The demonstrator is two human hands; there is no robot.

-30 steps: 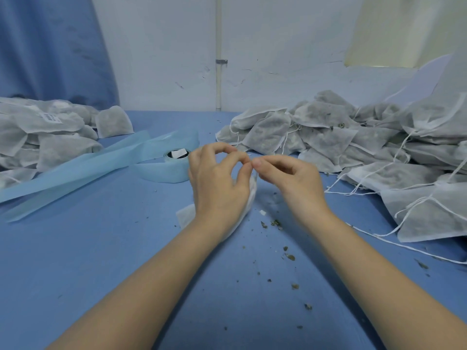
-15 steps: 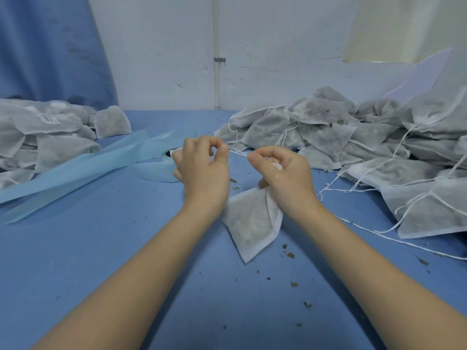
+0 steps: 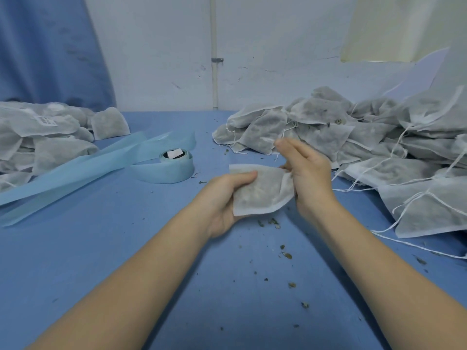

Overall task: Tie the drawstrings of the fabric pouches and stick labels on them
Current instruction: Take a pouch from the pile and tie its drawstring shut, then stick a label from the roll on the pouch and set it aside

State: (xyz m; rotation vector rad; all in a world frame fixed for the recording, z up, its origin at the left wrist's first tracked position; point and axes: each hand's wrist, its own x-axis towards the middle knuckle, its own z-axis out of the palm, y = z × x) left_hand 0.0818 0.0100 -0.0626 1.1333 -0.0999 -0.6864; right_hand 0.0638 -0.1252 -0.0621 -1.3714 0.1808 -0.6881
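white fabric pouch (image 3: 261,192) sits between both hands above the blue table (image 3: 101,248), the left hand (image 3: 222,198) gripping its left edge with thumb on top, the right hand (image 3: 305,173) at its right edge, fingers mostly straight and blurred.

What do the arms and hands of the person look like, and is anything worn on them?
Both forearms are bare right down to the frame's lower edge: no sleeves, gloves, watch or bracelet show. The left hand and the right hand carry no visible rings. The right fingertips are blurred, so nail detail cannot be told.
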